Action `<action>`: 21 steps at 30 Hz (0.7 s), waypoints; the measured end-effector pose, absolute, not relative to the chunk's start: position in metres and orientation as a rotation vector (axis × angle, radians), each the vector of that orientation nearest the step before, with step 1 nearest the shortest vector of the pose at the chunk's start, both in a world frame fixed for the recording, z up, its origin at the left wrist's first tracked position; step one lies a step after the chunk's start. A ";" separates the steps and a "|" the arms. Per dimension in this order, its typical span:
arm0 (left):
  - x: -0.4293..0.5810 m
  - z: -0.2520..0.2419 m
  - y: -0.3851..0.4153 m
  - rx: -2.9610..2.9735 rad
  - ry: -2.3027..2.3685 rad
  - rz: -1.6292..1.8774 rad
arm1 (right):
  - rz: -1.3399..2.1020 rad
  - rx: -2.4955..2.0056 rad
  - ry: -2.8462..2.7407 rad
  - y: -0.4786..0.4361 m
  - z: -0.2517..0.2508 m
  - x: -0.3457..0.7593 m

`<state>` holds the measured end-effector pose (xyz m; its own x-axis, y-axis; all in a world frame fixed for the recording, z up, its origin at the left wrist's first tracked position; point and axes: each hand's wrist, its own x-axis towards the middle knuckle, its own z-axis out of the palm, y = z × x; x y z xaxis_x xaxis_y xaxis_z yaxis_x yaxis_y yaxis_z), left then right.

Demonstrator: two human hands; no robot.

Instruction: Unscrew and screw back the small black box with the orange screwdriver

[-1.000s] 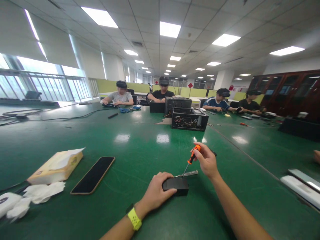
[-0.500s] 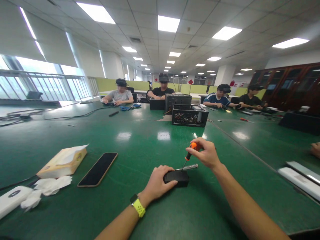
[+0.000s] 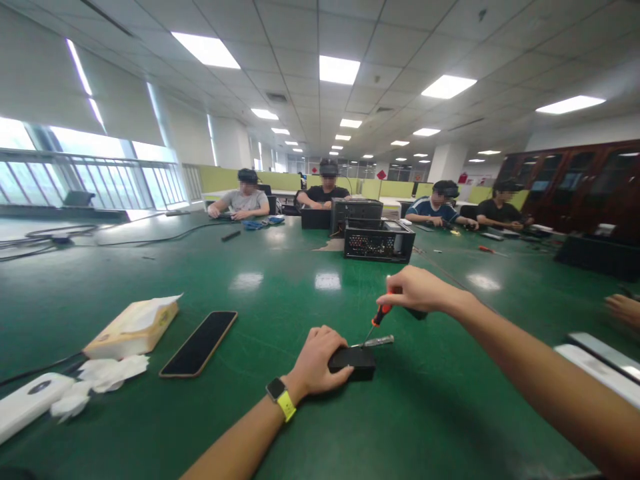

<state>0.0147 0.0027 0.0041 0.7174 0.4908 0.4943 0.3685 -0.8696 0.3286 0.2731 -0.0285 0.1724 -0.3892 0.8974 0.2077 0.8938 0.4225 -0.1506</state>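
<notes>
My left hand [image 3: 317, 361] rests on a small flat black box [image 3: 356, 361] on the green table [image 3: 280, 293], fingers curled over its left end and holding it down. My right hand [image 3: 417, 291] is closed round the top of a small orange-handled screwdriver [image 3: 381, 315], held nearly upright. The tip of the screwdriver touches the far edge of the box. A thin silver metal strip [image 3: 377, 342] lies just behind the box. A yellow-strapped watch [image 3: 281, 396] is on my left wrist.
A phone [image 3: 200, 343] lies face up to the left, beside a tissue box [image 3: 133, 328], crumpled tissues [image 3: 103, 377] and a white device [image 3: 27, 407]. Black computer cases [image 3: 377, 241] stand mid-table. Several people sit at the far side. White flat panels [image 3: 597, 363] lie at right, near another person's hand [image 3: 623, 308].
My right hand has risen onto the top of the screwdriver handle and my forearm has swung out to the right. The left hand has stayed on the box.
</notes>
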 end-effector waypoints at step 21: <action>0.020 0.002 0.021 2.978 0.615 0.719 | -0.385 -1.713 -2.904 -0.036 0.213 0.208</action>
<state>0.0197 0.0205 0.0023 0.8166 0.3791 0.4353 0.3715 -0.9223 0.1064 0.2082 -0.0365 0.2127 -0.4669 0.8786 -0.1002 0.8221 0.4730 0.3170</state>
